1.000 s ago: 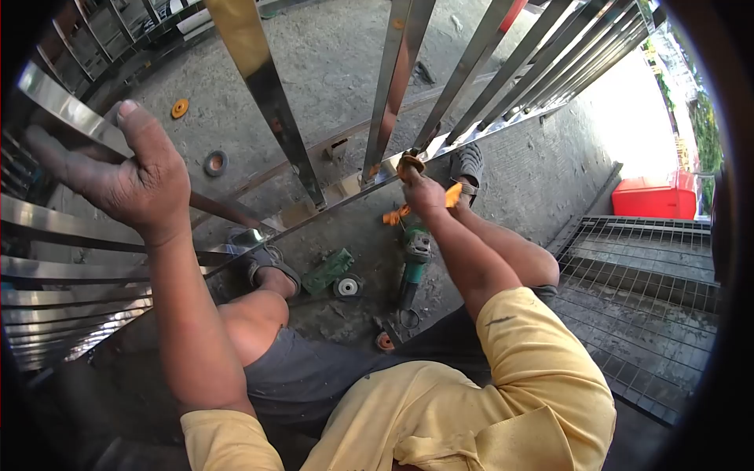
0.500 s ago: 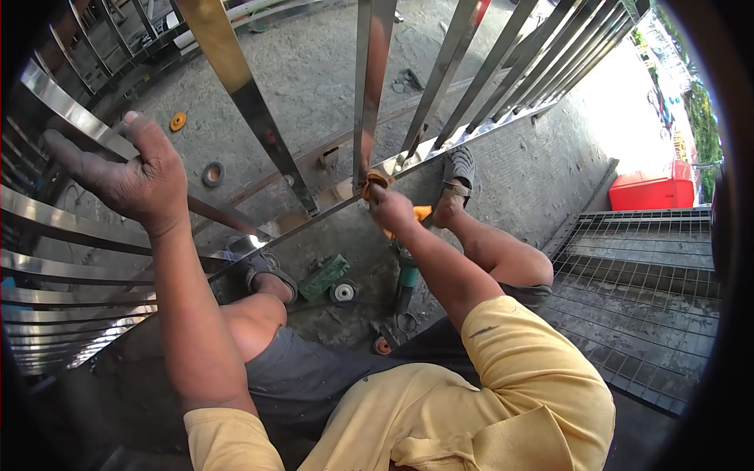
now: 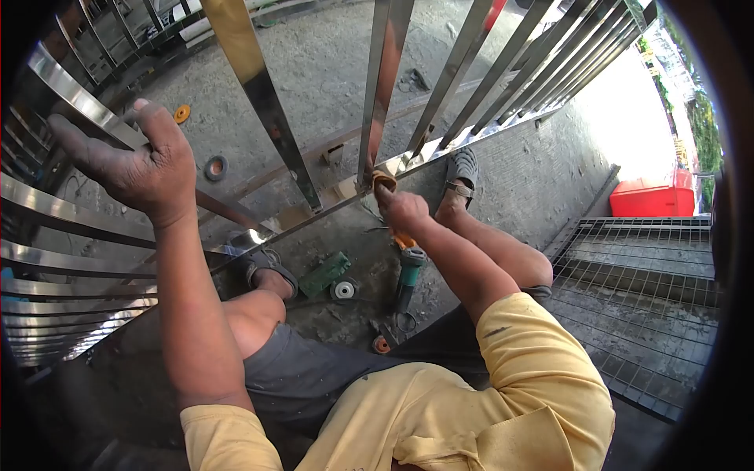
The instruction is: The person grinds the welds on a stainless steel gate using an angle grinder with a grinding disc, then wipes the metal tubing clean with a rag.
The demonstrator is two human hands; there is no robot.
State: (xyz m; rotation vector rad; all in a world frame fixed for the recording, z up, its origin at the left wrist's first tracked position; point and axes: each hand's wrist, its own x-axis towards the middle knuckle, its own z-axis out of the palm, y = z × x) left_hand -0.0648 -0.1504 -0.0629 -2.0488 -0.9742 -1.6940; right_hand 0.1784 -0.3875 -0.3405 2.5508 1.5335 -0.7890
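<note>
A polished steel gate (image 3: 267,110) with vertical bars stands in front of me. My left hand (image 3: 133,169) grips one slanting steel bar (image 3: 75,94) high on the left. My right hand (image 3: 402,206) is closed on a small orange sanding piece (image 3: 384,180) and presses it against the foot of a vertical bar (image 3: 377,94), where that bar meets the lower rail (image 3: 330,206). I sit on the concrete with both feet in sandals against the gate's base.
A green angle grinder (image 3: 408,271) lies on the ground between my legs, next to a green box (image 3: 326,272) and loose grinding discs (image 3: 344,290). More discs (image 3: 215,166) lie beyond the gate. A wire mesh panel (image 3: 636,290) and a red container (image 3: 652,200) are at right.
My right hand with the orange piece has slid left along the lower rail, from the junction of one bar to the foot of the neighbouring bar. My left hand keeps its grip.
</note>
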